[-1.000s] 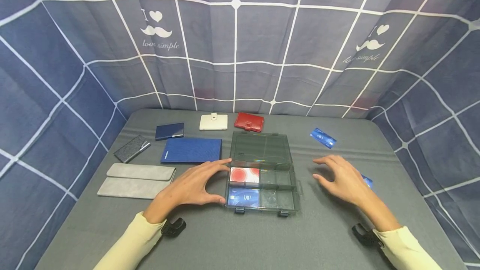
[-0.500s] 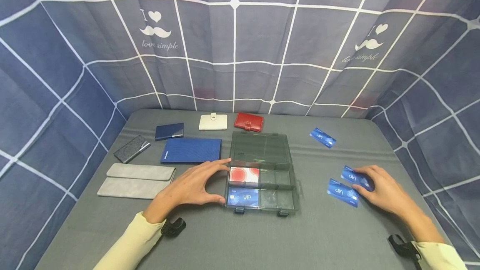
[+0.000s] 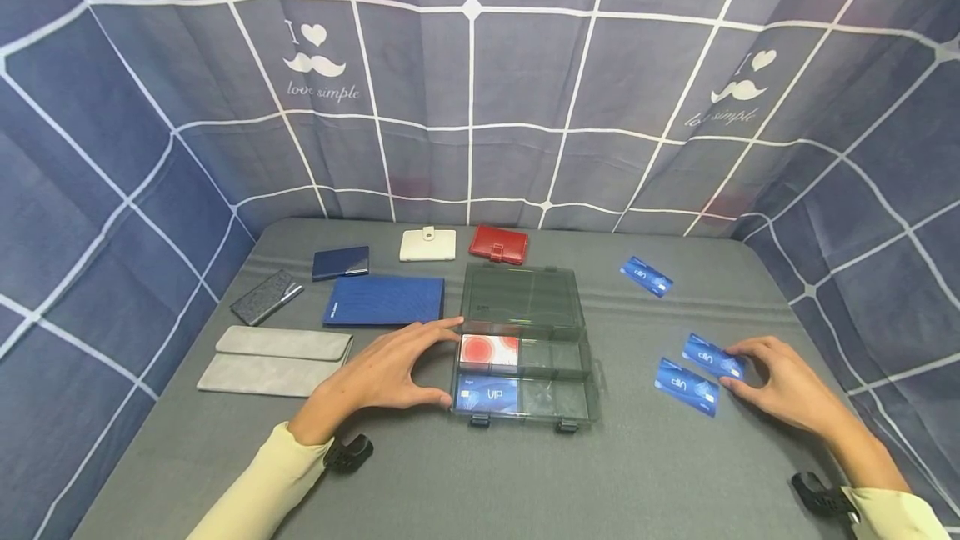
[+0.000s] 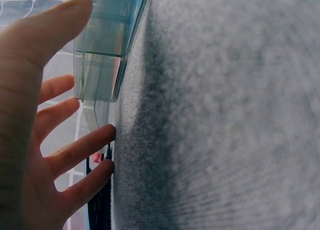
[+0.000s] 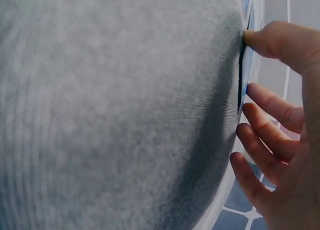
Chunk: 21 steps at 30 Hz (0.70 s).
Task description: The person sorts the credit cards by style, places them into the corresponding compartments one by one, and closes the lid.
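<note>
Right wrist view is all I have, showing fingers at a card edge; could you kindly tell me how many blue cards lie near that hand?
Observer: Two: the right hand touches the first blue card, and a second blue card lies just beside it.
Operator: Thanks, any others?
Observer: A third blue card lies alone farther back.
Operator: And the left hand?
Observer: The left hand rests against the open clear box, which holds a red card and a VIP card.
</note>
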Available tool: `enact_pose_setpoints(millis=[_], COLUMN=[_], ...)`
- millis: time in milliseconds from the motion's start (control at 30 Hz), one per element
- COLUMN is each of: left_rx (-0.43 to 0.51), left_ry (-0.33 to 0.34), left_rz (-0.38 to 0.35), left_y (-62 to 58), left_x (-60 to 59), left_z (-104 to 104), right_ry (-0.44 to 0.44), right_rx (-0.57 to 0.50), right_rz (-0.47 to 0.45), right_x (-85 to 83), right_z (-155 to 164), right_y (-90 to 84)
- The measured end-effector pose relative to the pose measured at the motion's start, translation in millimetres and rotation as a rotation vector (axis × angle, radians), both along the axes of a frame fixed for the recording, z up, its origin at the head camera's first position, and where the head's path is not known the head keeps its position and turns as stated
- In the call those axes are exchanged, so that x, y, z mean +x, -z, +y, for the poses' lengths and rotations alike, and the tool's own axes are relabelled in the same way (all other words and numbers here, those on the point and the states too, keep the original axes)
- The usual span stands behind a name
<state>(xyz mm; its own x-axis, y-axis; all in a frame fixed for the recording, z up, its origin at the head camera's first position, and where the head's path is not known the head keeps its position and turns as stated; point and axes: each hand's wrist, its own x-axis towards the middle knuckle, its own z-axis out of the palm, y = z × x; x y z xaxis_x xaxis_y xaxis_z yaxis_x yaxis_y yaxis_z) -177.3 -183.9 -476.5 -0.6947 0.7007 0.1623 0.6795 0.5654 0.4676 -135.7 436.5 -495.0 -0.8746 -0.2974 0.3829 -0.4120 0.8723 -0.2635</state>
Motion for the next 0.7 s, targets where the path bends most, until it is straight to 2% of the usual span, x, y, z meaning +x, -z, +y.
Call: enact_pose_setpoints(millis=[200, 367, 500, 700], left_rx=[0.005, 0.011, 0.004, 0.0], left_ry=[0.001, 0.006, -0.002, -0.005], left_rz=[0.007, 0.012, 0.002, -0.011], left_y=[-1.2, -1.4, -0.5, 0.3], left_x=[0.2, 0.8, 1.3, 1.1], left_z=[0.6, 1.0, 0.4, 0.2], right_ry=[0.048, 0.037, -0.015, -0.154], right_rx=[0.036, 0.042, 0.038, 0.055], right_rz=[-0.024, -0.065, -0.056, 0.03], right_x=[-1.9, -4.7, -7.6, -14.6], right_z=[-9.6, -36.6, -73.4, -135.4], right_y=[-7.8, -21.3, -32.4, -43.8])
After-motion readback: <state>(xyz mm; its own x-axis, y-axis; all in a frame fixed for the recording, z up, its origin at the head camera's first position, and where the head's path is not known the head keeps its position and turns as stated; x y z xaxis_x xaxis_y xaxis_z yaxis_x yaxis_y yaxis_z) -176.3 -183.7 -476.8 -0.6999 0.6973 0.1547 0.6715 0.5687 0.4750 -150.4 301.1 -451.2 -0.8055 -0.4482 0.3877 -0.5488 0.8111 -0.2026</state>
